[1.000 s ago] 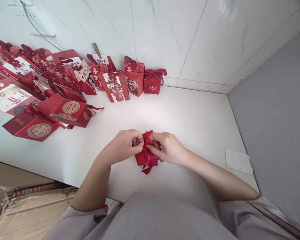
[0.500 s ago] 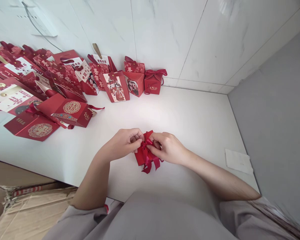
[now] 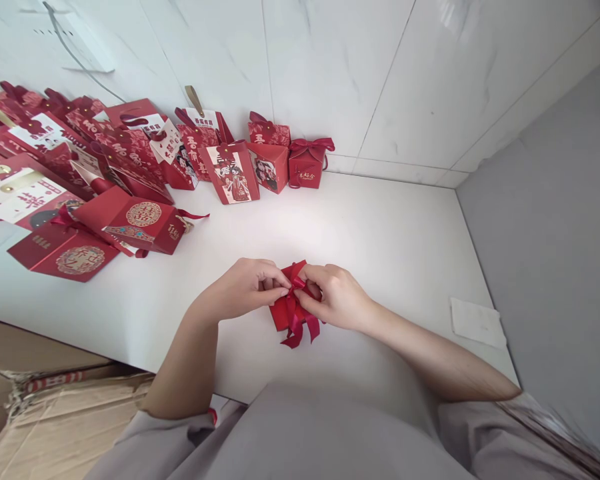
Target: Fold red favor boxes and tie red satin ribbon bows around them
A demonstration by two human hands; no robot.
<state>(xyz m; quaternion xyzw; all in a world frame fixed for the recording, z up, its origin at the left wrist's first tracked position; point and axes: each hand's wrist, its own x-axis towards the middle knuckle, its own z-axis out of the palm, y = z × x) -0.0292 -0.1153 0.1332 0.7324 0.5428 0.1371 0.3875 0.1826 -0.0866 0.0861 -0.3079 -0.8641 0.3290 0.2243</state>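
Note:
A small red gift box (image 3: 280,316) rests on the white table in front of me, with a glossy red ribbon (image 3: 294,328) tied in a bow on its top. Two ribbon tails hang over the near side of the box. My left hand (image 3: 250,288) comes in from the left, thumb and forefinger pinched on the ribbon near the knot. From the right, my right hand (image 3: 334,297) grips the bow's loop between thumb and forefinger. The fingers cover part of the bow and of the box's top.
Several red printed gift boxes (image 3: 230,175) line the wall at the back left. A ribboned red box (image 3: 306,167) ends that row. Two larger boxes (image 3: 63,252) lie nearer at left. A white paper (image 3: 477,323) lies at right; cardboard boxes (image 3: 70,420) stand below left.
My left hand's fingertips have moved slightly right, in to the knot of the bow, and pinch closer together. My right hand and the box have barely moved.

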